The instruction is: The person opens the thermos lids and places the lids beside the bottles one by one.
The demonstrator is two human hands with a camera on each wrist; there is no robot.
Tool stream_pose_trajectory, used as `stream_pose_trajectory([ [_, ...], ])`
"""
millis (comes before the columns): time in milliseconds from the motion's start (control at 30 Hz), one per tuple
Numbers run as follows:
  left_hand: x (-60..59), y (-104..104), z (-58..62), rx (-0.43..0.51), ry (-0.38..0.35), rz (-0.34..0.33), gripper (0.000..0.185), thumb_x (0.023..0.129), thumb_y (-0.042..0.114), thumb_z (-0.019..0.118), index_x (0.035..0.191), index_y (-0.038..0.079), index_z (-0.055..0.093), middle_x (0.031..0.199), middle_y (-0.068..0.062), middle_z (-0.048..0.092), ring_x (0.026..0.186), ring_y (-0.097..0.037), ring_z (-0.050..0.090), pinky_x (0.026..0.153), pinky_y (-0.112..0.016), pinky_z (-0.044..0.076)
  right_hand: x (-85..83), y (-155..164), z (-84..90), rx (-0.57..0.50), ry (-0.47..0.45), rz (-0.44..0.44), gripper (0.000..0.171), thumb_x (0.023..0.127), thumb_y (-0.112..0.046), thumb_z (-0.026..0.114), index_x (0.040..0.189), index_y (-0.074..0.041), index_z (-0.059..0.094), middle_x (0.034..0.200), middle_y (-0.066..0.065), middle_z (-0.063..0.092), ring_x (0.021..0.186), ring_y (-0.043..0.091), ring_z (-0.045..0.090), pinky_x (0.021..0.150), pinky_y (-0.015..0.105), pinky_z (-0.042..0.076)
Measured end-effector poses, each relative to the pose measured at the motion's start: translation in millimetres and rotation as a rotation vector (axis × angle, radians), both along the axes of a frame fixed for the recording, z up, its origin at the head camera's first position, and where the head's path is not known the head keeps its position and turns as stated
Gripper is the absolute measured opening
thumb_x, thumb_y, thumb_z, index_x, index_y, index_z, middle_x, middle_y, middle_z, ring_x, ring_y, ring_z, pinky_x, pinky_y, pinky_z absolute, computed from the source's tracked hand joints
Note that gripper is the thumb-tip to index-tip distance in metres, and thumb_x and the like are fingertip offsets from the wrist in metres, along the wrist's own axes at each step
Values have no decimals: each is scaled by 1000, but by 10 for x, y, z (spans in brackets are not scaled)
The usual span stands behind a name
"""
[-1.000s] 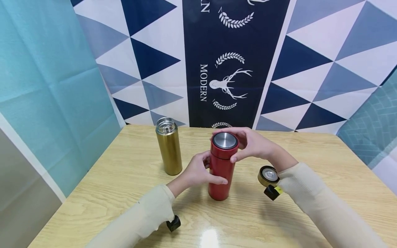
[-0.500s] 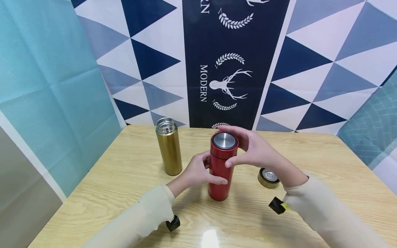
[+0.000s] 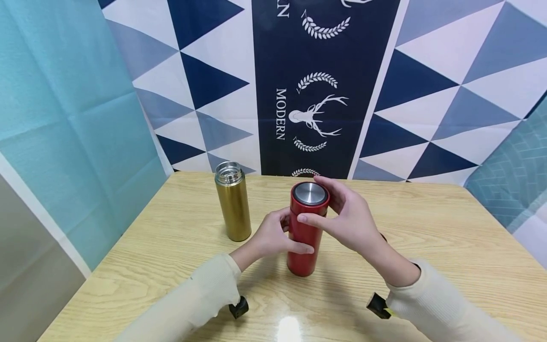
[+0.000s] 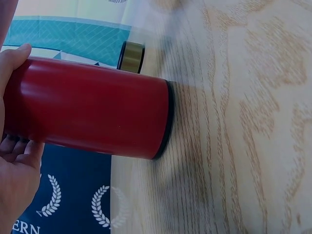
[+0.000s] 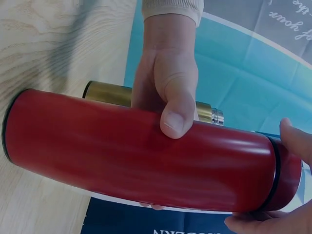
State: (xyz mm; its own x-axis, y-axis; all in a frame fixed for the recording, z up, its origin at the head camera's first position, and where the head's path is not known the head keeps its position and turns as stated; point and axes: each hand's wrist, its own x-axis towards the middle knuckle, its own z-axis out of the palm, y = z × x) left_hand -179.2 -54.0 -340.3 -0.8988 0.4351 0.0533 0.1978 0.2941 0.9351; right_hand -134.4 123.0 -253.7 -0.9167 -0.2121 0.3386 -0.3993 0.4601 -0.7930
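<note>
A red thermos (image 3: 303, 265) stands upright on the table with its lid (image 3: 310, 194) on; the lid has a silver top. My left hand (image 3: 272, 233) grips its body from the left, thumb across the front. Around the lid, my right hand (image 3: 353, 219) curls from the right, its thumb in front near the seam and its fingers at the far side. In the right wrist view, the right fingers and thumb (image 5: 295, 141) lie at the lid end of the thermos.
A lidless gold thermos (image 3: 234, 209) stands upright behind and left of the red one. Its gold lid (image 4: 131, 57) lies on the table to the right, almost wholly hidden by my right arm in the head view. Patterned cloth (image 3: 213, 85) hangs behind the table (image 3: 162, 275).
My right hand has turned about the lid: its thumb has shifted left across the front and its wrist has come nearer, covering the gold lid. The left hand and the red thermos have stayed put.
</note>
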Motion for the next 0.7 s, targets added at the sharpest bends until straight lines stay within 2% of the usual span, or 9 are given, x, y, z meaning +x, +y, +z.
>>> stream_pose_trajectory([
  [133, -1, -1, 2, 3, -2, -3, 65, 67, 24, 88, 125, 24, 58, 119, 5, 67, 107, -13, 65, 98, -32, 53, -8, 1, -8, 3, 2, 5, 69, 77, -17, 81, 137, -7, 49, 131, 13, 60, 121, 30, 61, 102, 42, 48],
  [367, -5, -10, 11, 3, 1, -11, 64, 68, 24, 87, 125, 25, 57, 119, 5, 67, 106, -13, 65, 97, -33, 53, -70, 55, -12, -7, -29, 67, 66, 78, -20, 80, 136, -13, 51, 128, 7, 62, 117, 24, 62, 102, 38, 49],
  [700, 6, -13, 7, 9, -4, -14, 62, 68, 23, 87, 123, 24, 58, 117, 5, 67, 104, -12, 65, 96, -31, 53, -196, 155, 13, 56, -35, 174, 67, 77, -15, 81, 135, -7, 50, 127, 12, 62, 113, 26, 65, 98, 35, 52],
])
